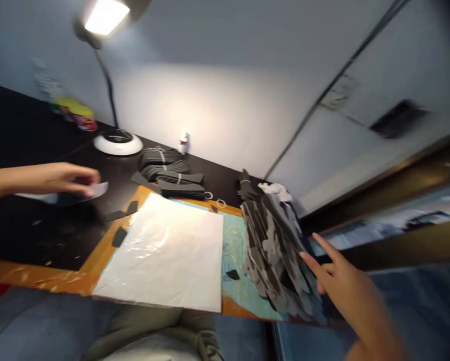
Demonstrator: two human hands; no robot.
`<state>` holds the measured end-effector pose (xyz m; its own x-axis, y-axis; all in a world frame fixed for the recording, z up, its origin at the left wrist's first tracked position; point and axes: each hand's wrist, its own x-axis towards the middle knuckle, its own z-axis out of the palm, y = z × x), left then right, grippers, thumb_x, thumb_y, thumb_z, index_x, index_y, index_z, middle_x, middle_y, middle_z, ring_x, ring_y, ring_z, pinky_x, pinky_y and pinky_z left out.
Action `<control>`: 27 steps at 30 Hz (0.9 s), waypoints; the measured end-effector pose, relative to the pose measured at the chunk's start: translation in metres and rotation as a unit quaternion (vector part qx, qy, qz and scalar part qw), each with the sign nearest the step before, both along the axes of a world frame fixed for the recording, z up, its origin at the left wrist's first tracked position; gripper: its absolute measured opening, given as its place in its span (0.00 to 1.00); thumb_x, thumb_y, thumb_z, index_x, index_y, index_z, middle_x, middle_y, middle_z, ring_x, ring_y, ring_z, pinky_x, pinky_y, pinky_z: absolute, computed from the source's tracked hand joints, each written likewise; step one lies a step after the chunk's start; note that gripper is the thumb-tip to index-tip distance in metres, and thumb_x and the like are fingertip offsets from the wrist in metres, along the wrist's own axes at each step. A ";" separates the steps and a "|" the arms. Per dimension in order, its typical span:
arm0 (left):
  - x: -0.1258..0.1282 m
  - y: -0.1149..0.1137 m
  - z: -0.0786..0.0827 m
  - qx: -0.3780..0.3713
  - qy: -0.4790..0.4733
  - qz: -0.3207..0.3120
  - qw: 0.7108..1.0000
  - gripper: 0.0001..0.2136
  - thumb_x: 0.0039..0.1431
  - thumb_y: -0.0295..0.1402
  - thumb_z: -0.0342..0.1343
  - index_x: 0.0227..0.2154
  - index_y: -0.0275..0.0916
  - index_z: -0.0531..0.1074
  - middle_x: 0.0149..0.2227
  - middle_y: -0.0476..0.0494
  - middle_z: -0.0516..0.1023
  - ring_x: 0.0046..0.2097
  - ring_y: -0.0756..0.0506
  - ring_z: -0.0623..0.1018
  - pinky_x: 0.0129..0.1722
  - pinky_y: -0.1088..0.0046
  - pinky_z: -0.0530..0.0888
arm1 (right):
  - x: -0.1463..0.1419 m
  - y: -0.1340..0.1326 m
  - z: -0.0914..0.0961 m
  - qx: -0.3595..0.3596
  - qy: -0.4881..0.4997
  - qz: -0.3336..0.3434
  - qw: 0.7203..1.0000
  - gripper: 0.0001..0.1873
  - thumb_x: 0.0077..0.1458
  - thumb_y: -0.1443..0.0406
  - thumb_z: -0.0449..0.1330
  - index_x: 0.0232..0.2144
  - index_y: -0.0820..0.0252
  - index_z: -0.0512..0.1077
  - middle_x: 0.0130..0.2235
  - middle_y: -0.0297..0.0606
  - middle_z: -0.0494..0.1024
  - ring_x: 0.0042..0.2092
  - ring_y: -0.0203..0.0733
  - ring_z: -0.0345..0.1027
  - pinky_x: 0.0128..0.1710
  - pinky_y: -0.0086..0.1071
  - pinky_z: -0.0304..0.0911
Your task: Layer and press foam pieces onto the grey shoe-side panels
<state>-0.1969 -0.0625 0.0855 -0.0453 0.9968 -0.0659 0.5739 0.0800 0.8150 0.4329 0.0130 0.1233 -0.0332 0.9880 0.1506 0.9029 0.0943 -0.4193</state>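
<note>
My left hand (64, 179) reaches over the dark desk at the left, its fingers pinched on a small pale piece (97, 190). My right hand (341, 286) is at the lower right with fingers spread, fingertips touching the side of a tall heap of grey and dark cut pieces (273, 250). A white sheet (168, 250) lies on the teal and orange mat (234, 235) between the hands. A few loose dark scraps (120, 235) lie near the sheet's left edge.
Bundles of dark strips (170, 173) tied with bands sit behind the sheet. A desk lamp (117, 143) with a white base stands at the back, a small white bottle (183, 143) beside it. Coloured containers (78, 114) stand at far left. The desk edge (40, 278) runs along the front.
</note>
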 end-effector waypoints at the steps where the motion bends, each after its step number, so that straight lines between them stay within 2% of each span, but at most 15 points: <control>1: 0.002 0.004 0.001 -0.013 0.030 0.006 0.999 0.21 0.58 0.49 0.65 0.28 0.33 0.73 0.23 0.58 0.69 0.30 0.55 0.65 0.32 0.88 0.62 | -0.018 -0.001 0.002 0.008 0.034 0.044 0.998 0.37 0.54 0.41 0.62 0.61 0.48 0.73 0.15 0.27 0.71 0.15 0.44 0.63 0.18 0.35 0.52; 2: 0.009 0.011 0.003 -0.017 0.062 0.006 0.998 0.20 0.56 0.48 0.67 0.27 0.33 0.73 0.24 0.57 0.69 0.30 0.55 0.64 0.30 0.88 0.60 | -0.042 -0.002 0.001 -0.017 0.081 0.101 0.991 0.35 0.55 0.41 0.62 0.60 0.46 0.74 0.18 0.29 0.73 0.18 0.44 0.66 0.20 0.35 0.57; 3: 0.021 0.021 0.005 0.015 0.063 0.014 0.998 0.18 0.57 0.45 0.66 0.29 0.33 0.73 0.25 0.56 0.68 0.30 0.55 0.64 0.29 0.87 0.59 | -0.071 -0.003 -0.003 -0.060 0.133 0.160 0.976 0.32 0.57 0.42 0.62 0.59 0.46 0.74 0.21 0.30 0.76 0.22 0.44 0.71 0.23 0.35 0.62; 5: 0.056 0.044 0.007 0.071 0.048 0.010 0.996 0.16 0.58 0.44 0.64 0.31 0.34 0.74 0.26 0.54 0.67 0.30 0.54 0.64 0.29 0.84 0.60 | -0.140 0.000 -0.023 -0.166 0.230 0.263 0.922 0.28 0.58 0.46 0.64 0.58 0.48 0.75 0.32 0.35 0.83 0.33 0.45 0.77 0.31 0.35 0.70; 6: 0.076 0.057 0.007 0.088 0.023 0.000 0.996 0.16 0.59 0.45 0.63 0.33 0.34 0.74 0.27 0.53 0.69 0.30 0.53 0.66 0.29 0.82 0.61 | -0.175 0.004 -0.037 -0.199 0.270 0.292 0.896 0.29 0.56 0.49 0.67 0.57 0.50 0.76 0.39 0.37 0.84 0.38 0.45 0.79 0.37 0.36 0.73; 7: 0.098 0.069 0.006 0.088 0.008 -0.022 0.996 0.16 0.60 0.46 0.62 0.35 0.35 0.74 0.29 0.51 0.72 0.32 0.51 0.68 0.30 0.80 0.62 | -0.207 0.010 -0.052 -0.230 0.317 0.314 0.865 0.32 0.51 0.52 0.71 0.57 0.52 0.75 0.47 0.40 0.84 0.44 0.46 0.79 0.42 0.37 0.74; 8: 0.118 0.080 0.004 0.088 -0.001 -0.037 0.995 0.18 0.56 0.48 0.64 0.33 0.36 0.73 0.27 0.51 0.72 0.29 0.51 0.67 0.28 0.78 0.60 | -0.234 0.018 -0.067 -0.261 0.370 0.318 0.833 0.34 0.47 0.53 0.74 0.56 0.53 0.75 0.51 0.42 0.82 0.47 0.47 0.78 0.43 0.36 0.74; 11: 0.164 0.105 -0.006 0.117 -0.033 -0.062 0.991 0.18 0.53 0.51 0.64 0.31 0.38 0.74 0.28 0.49 0.72 0.30 0.48 0.69 0.30 0.74 0.63 | -0.282 0.040 -0.100 -0.327 0.509 0.275 0.747 0.28 0.43 0.51 0.75 0.44 0.56 0.78 0.43 0.38 0.83 0.42 0.43 0.79 0.40 0.34 0.76; 12: 0.172 0.110 -0.009 0.124 -0.048 -0.071 0.989 0.19 0.54 0.51 0.63 0.34 0.38 0.75 0.30 0.48 0.74 0.32 0.46 0.71 0.32 0.73 0.64 | -0.287 0.046 -0.106 -0.335 0.534 0.248 0.736 0.26 0.41 0.50 0.76 0.39 0.58 0.78 0.39 0.36 0.83 0.38 0.41 0.78 0.38 0.33 0.76; 14: 0.174 0.115 -0.014 0.152 -0.057 -0.060 0.985 0.20 0.55 0.50 0.62 0.42 0.39 0.76 0.37 0.44 0.78 0.38 0.43 0.75 0.37 0.71 0.69 | -0.285 0.054 -0.113 -0.334 0.559 0.205 0.731 0.25 0.37 0.50 0.77 0.31 0.59 0.76 0.32 0.32 0.82 0.32 0.38 0.76 0.34 0.31 0.76; 17: 0.152 0.112 -0.026 0.194 -0.032 0.055 0.979 0.22 0.57 0.50 0.62 0.46 0.39 0.77 0.47 0.41 0.79 0.47 0.40 0.76 0.47 0.68 0.71 | -0.268 0.065 -0.119 -0.310 0.572 0.154 0.744 0.27 0.33 0.48 0.77 0.24 0.58 0.69 0.23 0.28 0.75 0.27 0.36 0.73 0.29 0.29 0.75; 19: 0.131 0.106 -0.039 0.158 -0.084 0.144 0.973 0.20 0.60 0.51 0.60 0.44 0.39 0.77 0.46 0.41 0.79 0.48 0.40 0.76 0.47 0.69 0.72 | -0.257 0.073 -0.126 -0.289 0.583 0.121 0.749 0.29 0.33 0.48 0.77 0.22 0.56 0.64 0.20 0.25 0.71 0.26 0.35 0.72 0.28 0.28 0.75; 21: 0.113 0.100 -0.055 0.079 -0.208 0.190 0.956 0.22 0.62 0.53 0.57 0.40 0.36 0.78 0.42 0.40 0.79 0.44 0.42 0.76 0.43 0.71 0.74 | -0.249 0.079 -0.133 -0.268 0.594 0.092 0.753 0.30 0.35 0.49 0.78 0.22 0.55 0.62 0.21 0.24 0.69 0.27 0.34 0.72 0.27 0.27 0.75; 24: 0.100 0.090 -0.070 0.005 -0.278 0.189 0.942 0.25 0.59 0.56 0.56 0.37 0.34 0.78 0.36 0.38 0.79 0.36 0.44 0.76 0.34 0.71 0.75 | -0.243 0.086 -0.143 -0.246 0.605 0.063 0.755 0.28 0.38 0.52 0.77 0.24 0.55 0.62 0.23 0.25 0.69 0.27 0.33 0.71 0.28 0.26 0.76; 27: 0.102 0.083 -0.072 -0.013 -0.300 0.186 0.936 0.24 0.50 0.54 0.66 0.37 0.37 0.79 0.35 0.41 0.78 0.35 0.45 0.77 0.32 0.72 0.77 | -0.240 0.089 -0.147 -0.234 0.611 0.047 0.755 0.28 0.39 0.52 0.77 0.25 0.55 0.62 0.25 0.26 0.70 0.28 0.33 0.72 0.29 0.26 0.76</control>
<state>-0.0948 0.0202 0.0132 -0.3359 0.9172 -0.2143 -0.0573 0.2072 0.9766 0.1932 0.1016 -0.0236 -0.2254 0.9447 -0.2381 -0.1859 -0.2816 -0.9414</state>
